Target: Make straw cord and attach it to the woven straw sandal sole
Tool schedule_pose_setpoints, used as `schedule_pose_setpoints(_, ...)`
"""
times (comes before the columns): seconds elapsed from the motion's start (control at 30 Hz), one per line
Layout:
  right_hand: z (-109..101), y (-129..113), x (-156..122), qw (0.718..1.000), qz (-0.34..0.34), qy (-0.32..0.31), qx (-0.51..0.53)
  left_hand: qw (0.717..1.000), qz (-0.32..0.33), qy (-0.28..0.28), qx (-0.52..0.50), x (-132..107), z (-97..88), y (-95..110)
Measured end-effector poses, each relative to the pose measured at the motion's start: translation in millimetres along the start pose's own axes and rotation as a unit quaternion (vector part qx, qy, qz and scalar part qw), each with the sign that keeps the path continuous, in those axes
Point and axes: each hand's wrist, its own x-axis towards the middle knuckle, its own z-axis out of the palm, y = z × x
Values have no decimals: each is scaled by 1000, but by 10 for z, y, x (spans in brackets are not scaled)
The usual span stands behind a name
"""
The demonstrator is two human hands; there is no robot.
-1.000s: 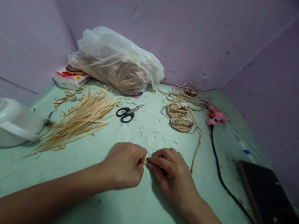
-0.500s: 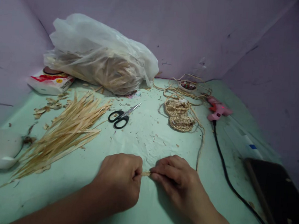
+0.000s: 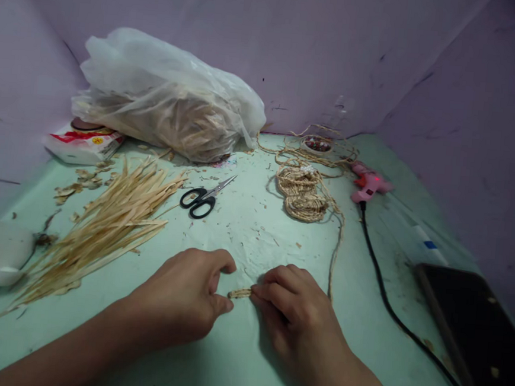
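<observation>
My right hand (image 3: 297,309) pinches a short, folded piece of braided straw cord (image 3: 239,293) between thumb and fingertips. The cord's free end points left, toward my left hand (image 3: 191,292). That hand is open, thumb and index finger parted around the cord's tip, and I cannot tell whether the thumb touches it. Beyond my right hand lies a braided straw sole-shaped piece (image 3: 304,194), with a length of cord running from it down behind my right hand. Black-handled scissors (image 3: 203,199) rest further back, left of the middle.
Dry straw strips (image 3: 112,229) are heaped at left. Behind them stand a clear plastic bag (image 3: 170,103) and a red-and-white box (image 3: 85,144). A pink glue gun (image 3: 369,183) with a black cable and a dark phone-like slab (image 3: 473,335) lie at right. Beads fill a small dish (image 3: 317,144).
My left hand has loosened its fist and drawn back left, uncovering the folded end of the cord. My right hand still pinches it. The whole view has shifted slightly.
</observation>
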Motion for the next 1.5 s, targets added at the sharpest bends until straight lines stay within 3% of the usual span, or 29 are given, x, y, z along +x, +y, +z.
schedule_pose_setpoints(0.2, -12, -8, 1, 1000, 13, -8, 7, 981, 141, 131, 38, -60, 201, 19)
schedule_pose_setpoints(0.4, -10, 20, -3, 1000, 21, -22, 6, 969, 197, 141, 50, 30, 399, 20)
schedule_pose_setpoints(0.57, -194, 80, -4, 992, 63, -102, 34, 955, 243, 167, 11, 78, 431, -17)
schedule_pose_setpoints(0.7, -428, 103, 14, 976, 129, -172, 13, 949, 261, 178, 5, 83, 435, -12)
schedule_pose_setpoints(0.8, -514, 100, 20, 973, 141, -183, -15, 948, 263, 179, 6, 81, 436, -6)
schedule_pose_setpoints(1.03, -484, 63, -9, 983, 63, -167, -40, 950, 260, 176, 4, 84, 439, 0)
schedule_pose_setpoints(1.27, -441, 81, 18, 977, 116, -170, -60, 949, 266, 170, -2, 76, 421, -3)
schedule_pose_setpoints(1.5, -400, 59, 9, 976, 113, -165, -84, 950, 267, 164, -1, 63, 407, 1)
